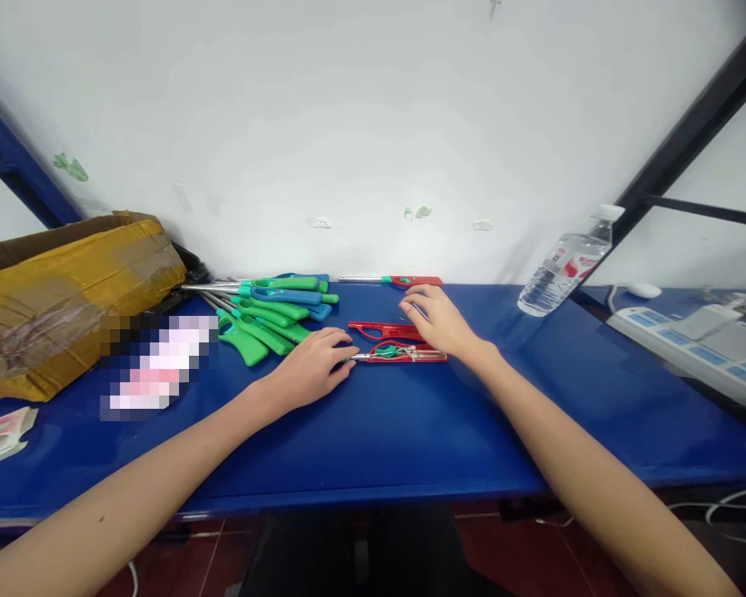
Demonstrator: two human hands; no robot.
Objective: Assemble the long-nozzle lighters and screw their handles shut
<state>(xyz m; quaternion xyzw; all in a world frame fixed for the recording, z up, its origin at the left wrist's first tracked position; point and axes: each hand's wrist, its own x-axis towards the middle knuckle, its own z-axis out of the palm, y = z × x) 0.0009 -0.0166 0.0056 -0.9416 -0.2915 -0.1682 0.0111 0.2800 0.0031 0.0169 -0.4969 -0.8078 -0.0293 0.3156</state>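
My left hand (pixel 317 365) is closed around the metal tube of an opened gas lighter (pixel 432 356), a long-nozzled kind lying on the blue table. Its red half-shell exposes a green part and a clear tank. Just behind it rests a loose red half-shell (pixel 379 330), partly covered by my right hand (pixel 438 319). The right fingers are curled together above that shell; what they hold, if anything, is too small to name. Tiny dark bits (pixel 401 320) lie beside those fingertips. A whole red lighter (pixel 415 281) lies farther back, along the wall.
Several green and blue lighters (pixel 273 311) are piled to the left, beside a taped cardboard box (pixel 80 298). A water bottle (pixel 565 261) leans at the back right. A white power strip (pixel 696 348) lies farther right. A torn card piece (pixel 0 435) is at the left edge.
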